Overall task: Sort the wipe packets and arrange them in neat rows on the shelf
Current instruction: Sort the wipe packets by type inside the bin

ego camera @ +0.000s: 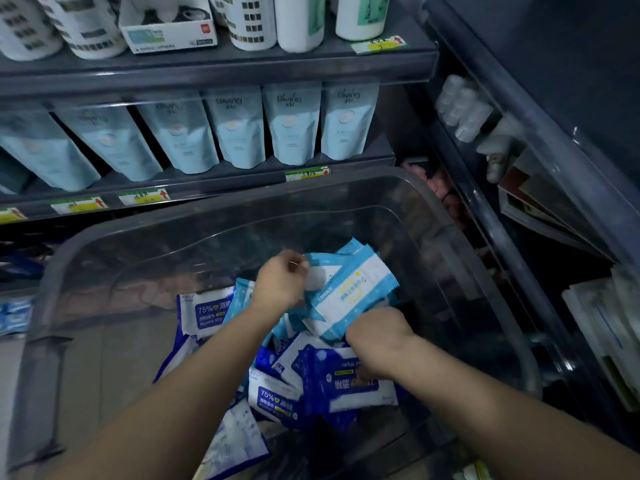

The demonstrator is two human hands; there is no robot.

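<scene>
Starting left of the clear bin (48, 306), a low shelf holds a few small blue packs (14, 315), too blurred to count. Behind the bin's far rim runs a dark shelf (242, 183) carrying six pale blue pouches (235, 129) upright in one row, with four price tags (143, 196) along its front edge. The shelf above them holds at least five white bottles (249, 22) and one open white box (166, 29). The bin stands on a pale floor (7, 393) in a dim shop aisle.

Inside the bin, on its left half, lies a loose heap of dark blue wipe packets (207, 311). At least four show their print, two of them reading 75%; the rest overlap too much to count. The left hand (280, 284), at the bin's middle, has its fingers curled round the far-left end of a bundle of light blue wipe packets (349, 292) held over the heap; the bundle has several packets, number unclear. Toward the bin's right, the right hand (377, 337) sits knuckles up against the bundle's near edge and over an upside-down dark blue packet (346, 382). Its fingers curl out of sight, so I cannot tell what it grips.

Right of the bin stands a second shelving unit (519, 188) with clear fronts, holding pale bottles (457, 105) and flat boxes (540, 202).
</scene>
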